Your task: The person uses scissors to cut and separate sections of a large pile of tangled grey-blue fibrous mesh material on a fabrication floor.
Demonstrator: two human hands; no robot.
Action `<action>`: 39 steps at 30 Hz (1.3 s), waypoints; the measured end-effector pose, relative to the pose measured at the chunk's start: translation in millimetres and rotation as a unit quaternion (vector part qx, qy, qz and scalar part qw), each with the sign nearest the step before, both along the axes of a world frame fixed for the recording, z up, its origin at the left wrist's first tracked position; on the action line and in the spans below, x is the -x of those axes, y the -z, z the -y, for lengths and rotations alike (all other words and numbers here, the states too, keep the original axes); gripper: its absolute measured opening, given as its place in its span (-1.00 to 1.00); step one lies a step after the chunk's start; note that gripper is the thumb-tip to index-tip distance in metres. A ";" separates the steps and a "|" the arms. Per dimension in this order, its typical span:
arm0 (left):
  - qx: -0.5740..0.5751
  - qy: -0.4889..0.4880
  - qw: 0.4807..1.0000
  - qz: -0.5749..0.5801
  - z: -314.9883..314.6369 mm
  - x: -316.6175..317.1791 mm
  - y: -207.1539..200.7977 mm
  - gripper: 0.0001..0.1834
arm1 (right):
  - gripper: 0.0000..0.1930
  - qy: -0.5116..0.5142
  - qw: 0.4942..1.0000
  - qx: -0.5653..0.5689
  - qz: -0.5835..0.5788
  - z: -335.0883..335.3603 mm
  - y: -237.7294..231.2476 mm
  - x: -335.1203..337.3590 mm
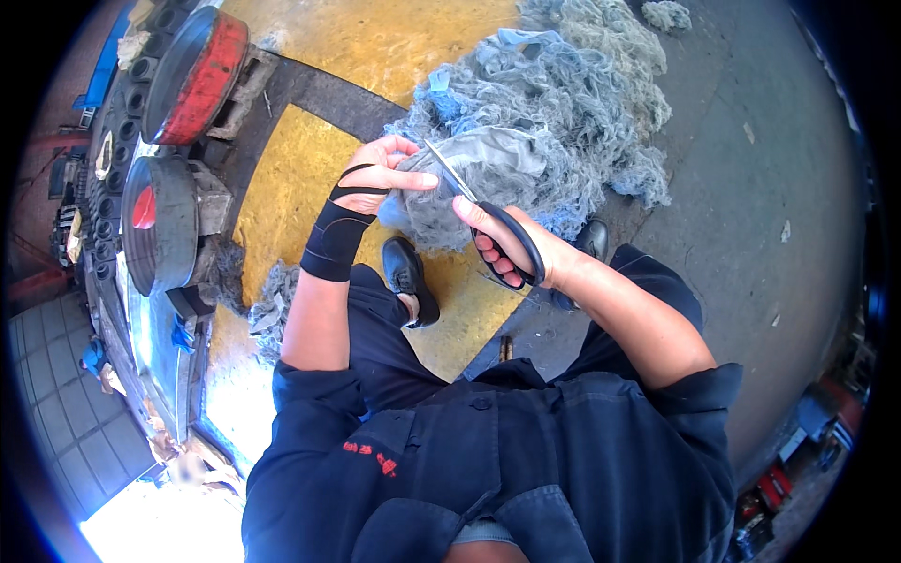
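Observation:
My right hand (502,246) is closed through the black handles of a pair of scissors (519,235), whose metal blades point up and to the left. With a black wrist wrap on it, my left hand (378,174) pinches the edge of a grey piece of cloth (497,150). The blades lie close to the left thumb, over the cloth; whether they touch the cloth I cannot tell. Beyond and below both hands spreads a large heap of grey-blue shredded fibre (582,103), with a few light blue scraps in it.
Two large round drums, one red and black (202,80) and one dark grey (169,225), stand at the left on blocks. Behind them run rows of dark tubes (113,178). Smaller tufts of fibre (272,305) lie by my left arm. The floor (300,178) has yellow painted areas.

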State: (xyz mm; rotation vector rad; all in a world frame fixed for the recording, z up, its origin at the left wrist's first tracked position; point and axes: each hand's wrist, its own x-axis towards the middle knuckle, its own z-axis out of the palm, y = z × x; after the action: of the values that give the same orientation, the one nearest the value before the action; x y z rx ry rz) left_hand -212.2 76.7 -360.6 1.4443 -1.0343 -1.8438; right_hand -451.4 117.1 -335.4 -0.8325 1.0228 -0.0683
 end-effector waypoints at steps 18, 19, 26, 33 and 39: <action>-0.004 0.025 0.999 -0.041 -6.3 11.2 -4.8 -0.84 | -0.31 -0.023 1.000 0.014 -0.016 10.3 16.6 0.1; -0.017 0.020 0.998 -0.055 -6.0 11.1 -6.7 -0.83 | -0.31 -0.020 0.999 0.023 -0.016 9.1 15.9 0.3; -0.013 0.054 0.998 -0.002 -3.4 4.7 -5.1 -0.83 | -0.32 -0.038 0.999 0.033 -0.005 12.4 26.3 -1.5; 0.010 0.091 0.996 0.019 -6.2 6.0 11.8 -0.83 | -0.35 0.045 0.998 0.036 0.027 22.8 11.0 -3.4; 0.080 0.085 0.993 0.015 -3.5 4.1 7.9 -0.71 | -0.44 0.094 0.891 0.404 -0.187 68.6 35.4 20.9</action>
State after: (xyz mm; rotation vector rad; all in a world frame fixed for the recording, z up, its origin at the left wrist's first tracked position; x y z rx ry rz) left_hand -216.3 80.2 -368.5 1.3292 -1.3242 -1.8128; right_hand -472.3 48.5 -370.8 -1.5398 1.4653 -0.5481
